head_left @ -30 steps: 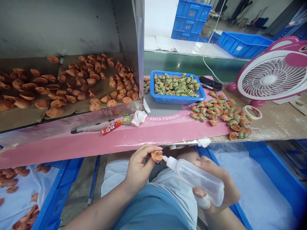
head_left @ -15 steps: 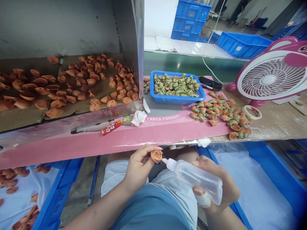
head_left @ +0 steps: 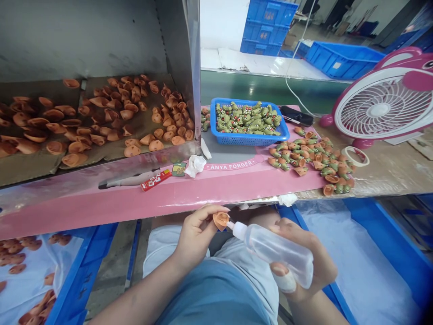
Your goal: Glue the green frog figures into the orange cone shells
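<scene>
My left hand (head_left: 194,234) pinches a small orange hollow toy piece (head_left: 221,220) over my lap. My right hand (head_left: 306,262) is wrapped round a clear squeeze bottle (head_left: 275,253), whose white nozzle tip touches the orange piece. On the pink board (head_left: 209,183) above stands a blue basket (head_left: 248,135) with several green toy figures in it. Right of the basket lies a heap of joined orange-and-green pieces (head_left: 316,162).
A metal shelf box (head_left: 101,122) at left holds many orange pieces. A pink fan (head_left: 382,108), a tape roll (head_left: 356,156) and a black phone (head_left: 297,116) sit at right. Blue bins (head_left: 379,262) flank my knees; the left bin (head_left: 81,275) holds orange pieces.
The bottle's nozzle has crept a little closer into the orange piece. Both hands otherwise stay in place.
</scene>
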{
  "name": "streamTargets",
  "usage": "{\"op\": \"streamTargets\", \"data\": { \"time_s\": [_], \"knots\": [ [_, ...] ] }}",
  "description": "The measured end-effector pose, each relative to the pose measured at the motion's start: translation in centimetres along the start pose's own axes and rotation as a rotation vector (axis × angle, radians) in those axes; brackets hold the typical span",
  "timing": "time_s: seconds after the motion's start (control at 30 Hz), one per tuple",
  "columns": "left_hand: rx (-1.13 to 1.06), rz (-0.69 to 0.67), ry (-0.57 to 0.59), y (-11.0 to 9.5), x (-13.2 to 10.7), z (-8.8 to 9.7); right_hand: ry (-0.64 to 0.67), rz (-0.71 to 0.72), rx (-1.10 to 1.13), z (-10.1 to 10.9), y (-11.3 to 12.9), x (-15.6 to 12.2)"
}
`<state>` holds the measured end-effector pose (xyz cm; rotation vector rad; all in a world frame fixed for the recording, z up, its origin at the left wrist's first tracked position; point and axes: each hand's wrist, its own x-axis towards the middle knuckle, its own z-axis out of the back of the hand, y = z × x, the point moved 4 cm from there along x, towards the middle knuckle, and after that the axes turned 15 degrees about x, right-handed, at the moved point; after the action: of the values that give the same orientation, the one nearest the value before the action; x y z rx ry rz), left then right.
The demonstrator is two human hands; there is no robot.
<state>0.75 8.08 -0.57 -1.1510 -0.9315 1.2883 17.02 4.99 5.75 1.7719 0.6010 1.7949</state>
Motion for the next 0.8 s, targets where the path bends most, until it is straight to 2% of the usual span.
{"op": "streamTargets", "data": {
  "time_s": [0.8],
  "knots": [
    [-0.024,0.024,-0.040,0.12,0.07,0.26,0.023,-0.022,0.019,-0.05,-0.18,-0.13]
  ]
}}
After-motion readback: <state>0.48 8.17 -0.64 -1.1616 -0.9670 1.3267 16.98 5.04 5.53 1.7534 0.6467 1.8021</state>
